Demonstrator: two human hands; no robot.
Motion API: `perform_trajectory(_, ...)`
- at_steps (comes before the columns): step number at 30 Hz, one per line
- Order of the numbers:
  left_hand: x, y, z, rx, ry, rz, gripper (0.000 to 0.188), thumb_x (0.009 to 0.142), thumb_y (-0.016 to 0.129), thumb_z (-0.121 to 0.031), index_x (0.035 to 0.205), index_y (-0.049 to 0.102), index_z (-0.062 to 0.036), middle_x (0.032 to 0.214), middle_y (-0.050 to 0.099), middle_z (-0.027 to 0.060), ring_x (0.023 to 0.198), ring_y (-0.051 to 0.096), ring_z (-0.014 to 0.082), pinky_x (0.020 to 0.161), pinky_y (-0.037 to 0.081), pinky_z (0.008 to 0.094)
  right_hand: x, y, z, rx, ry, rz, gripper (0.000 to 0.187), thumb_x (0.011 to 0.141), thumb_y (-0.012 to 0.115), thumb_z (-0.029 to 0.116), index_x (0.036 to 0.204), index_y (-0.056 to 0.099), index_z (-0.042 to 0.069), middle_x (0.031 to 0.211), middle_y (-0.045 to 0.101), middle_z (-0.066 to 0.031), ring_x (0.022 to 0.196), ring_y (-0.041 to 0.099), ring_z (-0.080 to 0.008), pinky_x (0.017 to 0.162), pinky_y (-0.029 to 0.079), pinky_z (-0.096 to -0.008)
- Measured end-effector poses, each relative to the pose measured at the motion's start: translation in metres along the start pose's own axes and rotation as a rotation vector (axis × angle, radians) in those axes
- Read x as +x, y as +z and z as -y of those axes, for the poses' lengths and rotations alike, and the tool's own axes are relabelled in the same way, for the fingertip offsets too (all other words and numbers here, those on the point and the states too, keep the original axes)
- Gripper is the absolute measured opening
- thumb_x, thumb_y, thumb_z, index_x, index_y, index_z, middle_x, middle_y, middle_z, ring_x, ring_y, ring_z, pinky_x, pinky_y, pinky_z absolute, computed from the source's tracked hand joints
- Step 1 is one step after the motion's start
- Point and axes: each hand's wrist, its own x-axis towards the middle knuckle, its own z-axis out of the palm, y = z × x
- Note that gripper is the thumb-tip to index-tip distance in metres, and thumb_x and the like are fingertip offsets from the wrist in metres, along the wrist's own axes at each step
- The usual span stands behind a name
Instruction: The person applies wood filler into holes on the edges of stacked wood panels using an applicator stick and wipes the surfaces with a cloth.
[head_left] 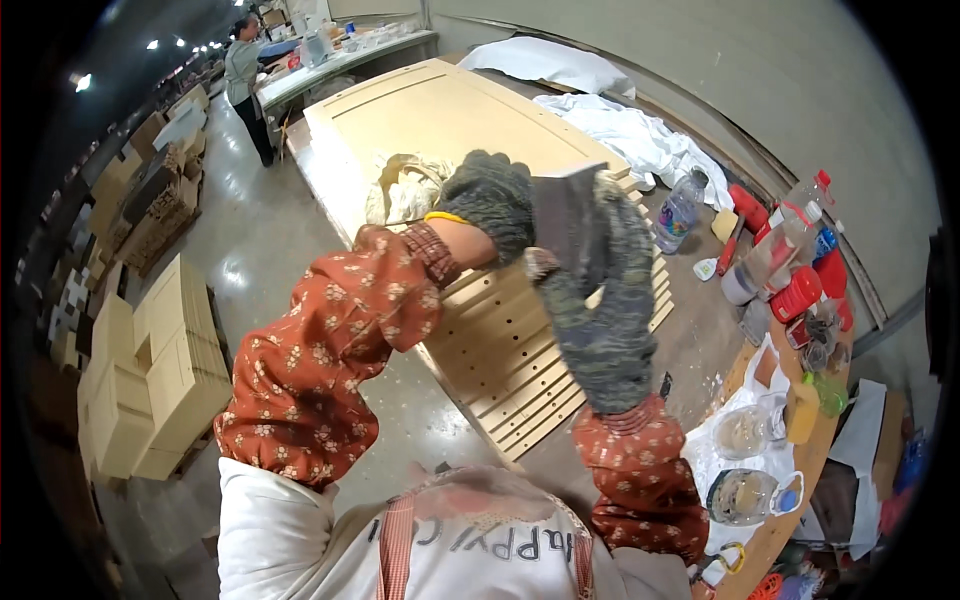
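Gripping a flat dark scraper blade (568, 205), both gloved hands meet high in the middle of the view, above a stack of pale drilled boards (520, 350). The left hand (490, 200) wears a thick grey knitted glove, and its fingers curl closed against the blade's left edge. The right hand (600, 300), gloved the same way, rises from below with its fingers wrapped around the blade's lower right part (how far they close behind it cannot be told). Both forearms are in rust-red flowered sleeves (330, 350).

Beyond the hands lies a large pale door panel (440, 110), with a crumpled cloth (405, 185) on its near end and white sheets (640, 135) beside it. To the right, a desk (790, 500) carries a clear water bottle (680, 210), red-capped containers (800, 290) and glass jars (745, 495). Cardboard boxes (150, 370) stand stacked on the floor at left. Another person (245, 80) stands well apart at a far bench.
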Motion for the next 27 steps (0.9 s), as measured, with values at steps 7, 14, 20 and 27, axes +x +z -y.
perform_trajectory(7,0.044,-0.058,-0.047,-0.246,-0.239,1.098,0.049,0.090,0.042,-0.037,0.130,0.045,-0.0088,0.129,0.049,0.0149,0.116,0.049,0.0245,0.097,0.039,0.0362,-0.015,0.030,-0.026,0.489,0.454,-0.027,0.082,0.071,0.078,0.016,0.134,0.029,0.000,0.124,0.045,-0.0137,0.114,0.047,-0.0222,0.094,0.043,-0.0325)
perform_trajectory(14,0.056,-0.012,-0.043,-0.476,-0.056,0.507,0.048,0.091,0.043,-0.036,0.131,0.042,-0.0102,0.130,0.046,0.0151,0.119,0.044,0.0275,0.098,0.038,0.0376,-0.018,0.016,-0.029,0.323,0.256,-0.162,0.077,0.067,0.075,0.014,0.131,0.034,0.000,0.125,0.046,-0.0171,0.114,0.049,-0.0269,0.094,0.043,-0.0364)
perform_trajectory(20,0.092,0.067,-0.029,-0.852,0.048,-0.083,0.048,0.091,0.043,-0.034,0.133,0.038,-0.0115,0.131,0.043,0.0153,0.122,0.040,0.0300,0.100,0.037,0.0387,-0.016,0.020,0.003,0.425,0.306,-0.115,0.073,0.067,0.073,0.011,0.130,0.039,0.000,0.127,0.046,-0.0168,0.117,0.047,-0.0267,0.097,0.039,-0.0363)
perform_trajectory(27,0.070,-0.027,-0.008,0.144,0.081,-0.053,0.051,0.090,0.053,-0.035,0.135,0.040,-0.0145,0.130,0.046,0.0132,0.119,0.045,0.0258,0.102,0.037,0.0369,-0.021,-0.022,-0.003,0.233,0.140,-0.071,0.070,0.068,0.071,0.011,0.129,0.037,0.002,0.126,0.043,-0.0154,0.118,0.046,-0.0282,0.098,0.041,-0.0416)
